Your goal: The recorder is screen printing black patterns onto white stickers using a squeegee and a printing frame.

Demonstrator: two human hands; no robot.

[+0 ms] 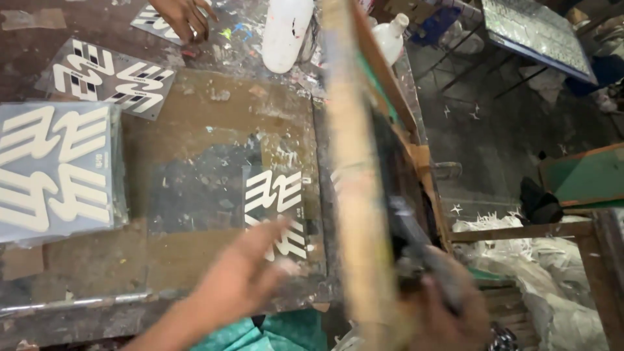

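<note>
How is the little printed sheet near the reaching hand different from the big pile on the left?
The small dark printed sheet lies single and flat on the glass work plate; the grey stack of printed sheets is thick and many-layered. The stack's pale pattern looks far larger. The left hand reaches the single sheet, not the stack. Both carry pale blocky shapes.

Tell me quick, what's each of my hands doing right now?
Left hand: open, fingers reaching onto the freshly printed sheet.
Right hand: closed around the lower end of the raised wooden screen frame; blurred, so the exact grip is unclear.
</note>
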